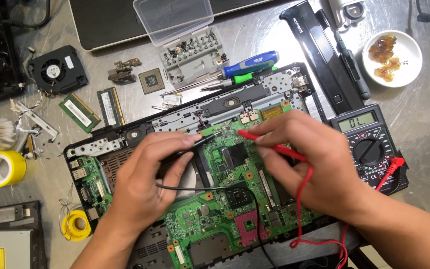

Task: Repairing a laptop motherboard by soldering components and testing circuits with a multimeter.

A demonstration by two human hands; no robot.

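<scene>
Your left hand (145,174) is closed around the black probe (202,141), its tip resting on the green motherboard (215,214) near the board's far edge. Your right hand (304,159) pinches the red probe (255,137), whose tip touches the board just beside the black one. The motherboard sits in an opened black laptop base (150,239) at the middle of the tabletop (424,134), close to the near edge. The red lead (302,209) loops down from your right hand and runs back to the multimeter (369,147), which lies just beside the laptop base toward the right edge. Beyond the base, toward the far edge, lie a blue-handled screwdriver (250,63) and a clear bit case (190,55) with its lid up. A white dish (406,55) holding amber lumps stands near the far right corner. Toward the left edge you have a cooling fan (55,69), two memory sticks (95,109) and a roll of yellow tape (2,168).
</scene>
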